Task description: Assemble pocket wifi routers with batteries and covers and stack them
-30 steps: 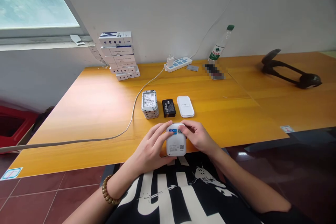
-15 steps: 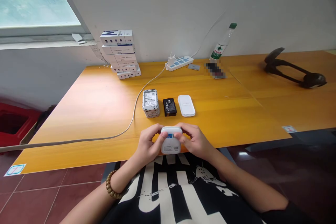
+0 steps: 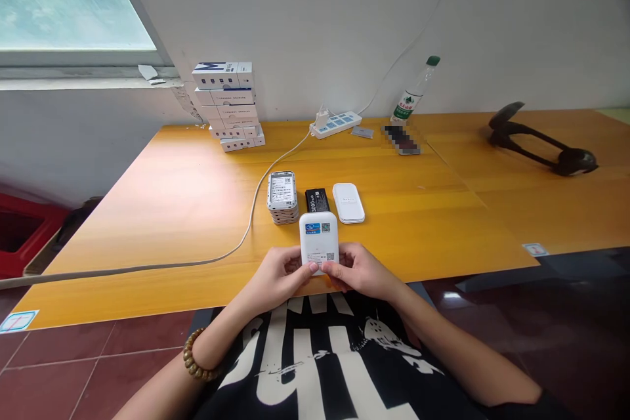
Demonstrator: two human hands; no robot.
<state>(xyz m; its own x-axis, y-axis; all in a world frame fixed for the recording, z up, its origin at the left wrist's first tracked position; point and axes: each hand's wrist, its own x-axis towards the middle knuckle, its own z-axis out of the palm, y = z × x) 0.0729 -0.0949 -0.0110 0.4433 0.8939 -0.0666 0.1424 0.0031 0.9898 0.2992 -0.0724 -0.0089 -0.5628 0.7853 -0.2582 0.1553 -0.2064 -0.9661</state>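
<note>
Both hands hold a white pocket Wi-Fi device (image 3: 319,239) upright at the table's near edge, its labelled face towards me. A blue sticker and a QR code sit near its top, with small print and another code lower down. My left hand (image 3: 278,279) grips its lower left side, and my right hand (image 3: 367,274) its lower right; both thumbs press near the bottom edge. Just beyond stand a stack of open device bodies (image 3: 283,193), black batteries (image 3: 316,199) marked 3000 mAh and partly hidden by the device, and a stack of white covers (image 3: 348,203).
White boxes (image 3: 226,105) are stacked at the back left. A power strip (image 3: 337,124) lies by the wall, its cable (image 3: 250,210) curving across the table's left part. Behind, a bottle (image 3: 409,102) stands near a blurred-out flat object (image 3: 402,140). A black strap-like object (image 3: 541,141) lies far right.
The device has tilted up, showing its whole labelled face. My thumbs have shifted from its upper part to its bottom edge. The camera view has moved slightly.
</note>
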